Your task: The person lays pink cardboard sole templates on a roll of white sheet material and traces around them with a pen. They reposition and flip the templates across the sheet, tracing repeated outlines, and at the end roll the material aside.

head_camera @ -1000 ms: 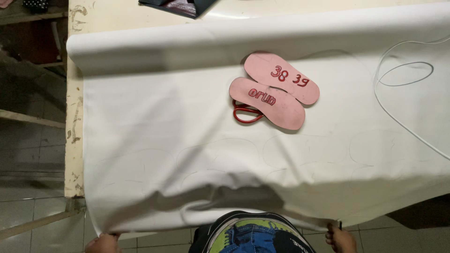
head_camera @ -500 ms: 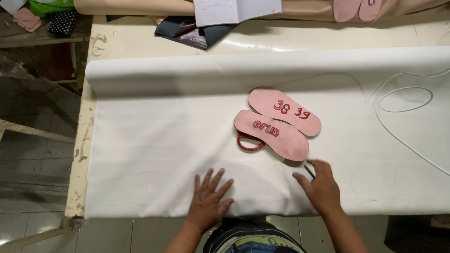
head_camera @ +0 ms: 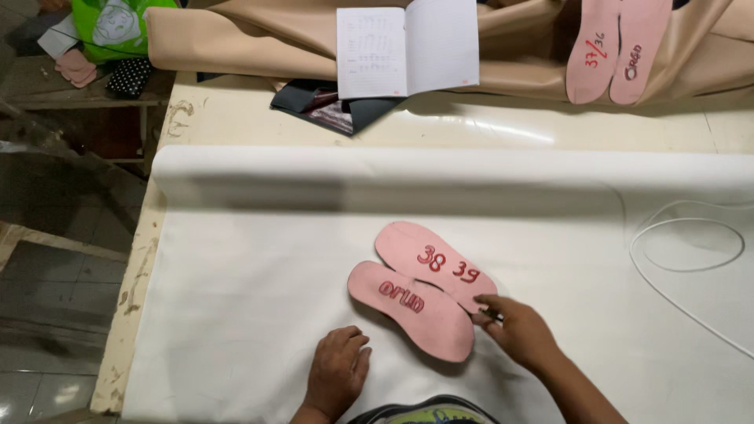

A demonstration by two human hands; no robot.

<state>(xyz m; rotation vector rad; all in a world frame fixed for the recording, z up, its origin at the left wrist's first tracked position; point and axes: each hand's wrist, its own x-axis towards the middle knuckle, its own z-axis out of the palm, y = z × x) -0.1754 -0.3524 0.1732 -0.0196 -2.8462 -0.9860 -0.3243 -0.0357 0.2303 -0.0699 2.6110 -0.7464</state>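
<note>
Two pink insole-shaped templates lie overlapped on a white sheet (head_camera: 236, 275): the nearer template (head_camera: 412, 310) partly covers the farther template (head_camera: 436, 267). Both carry red markings. My left hand (head_camera: 339, 369) rests palm down on the sheet just below the nearer template and holds nothing. My right hand (head_camera: 518, 334) is at the right edge of the templates, with fingertips pinched on a small dark object (head_camera: 491, 315) that touches them.
The sheet's rolled far edge (head_camera: 440, 169) runs across the table. A white cord (head_camera: 683, 259) loops at the right. Behind lie an open notebook (head_camera: 408, 51), tan fabric (head_camera: 510, 47) with two more pink templates (head_camera: 616, 47), dark scraps (head_camera: 330, 106) and a green bag (head_camera: 118, 23). The table's left edge (head_camera: 137, 275) drops to the floor.
Both hands moved from the sheet's near edge up onto it. My right hand reached the templates. The view tilted toward the far side, and the red loop beside the templates is now hidden.
</note>
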